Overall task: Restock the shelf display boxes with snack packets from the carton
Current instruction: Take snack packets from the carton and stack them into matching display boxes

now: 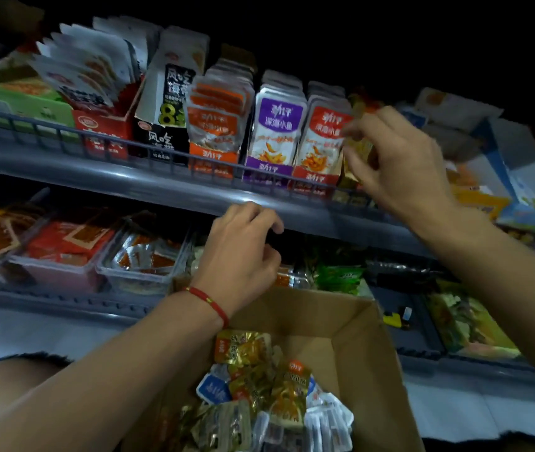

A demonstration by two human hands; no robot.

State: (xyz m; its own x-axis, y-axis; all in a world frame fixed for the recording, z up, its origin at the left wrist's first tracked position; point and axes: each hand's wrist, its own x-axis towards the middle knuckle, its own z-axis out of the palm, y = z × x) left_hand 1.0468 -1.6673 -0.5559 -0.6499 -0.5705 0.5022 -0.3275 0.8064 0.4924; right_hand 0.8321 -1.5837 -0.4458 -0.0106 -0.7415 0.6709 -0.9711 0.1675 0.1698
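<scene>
Up at the top shelf (161, 187), your right hand (399, 164) is reaching to the gold display box (352, 187) at the right end of the row, its fingers curled around gold snack packets (359, 148) and pinching them just beside the red display box (313, 177). That grip is blurred, so exactly how many packets you are holding cannot be told. Left of it, the purple display box (267, 169) and the orange display box (212, 158) are standing full of upright packets behind the wire rail (64, 133). Your left hand (243, 252), with a red string bracelet (209, 303) on the wrist, is hanging in front of the lower shelf (47, 305), fingers loosely curled and holding nothing. Below it, the open cardboard carton (367, 347) is sitting near your lap, holding a loose heap of gold, blue and white packets (259, 386). On the lower shelf, clear plastic trays (142, 272) are holding red and orange snacks.
</scene>
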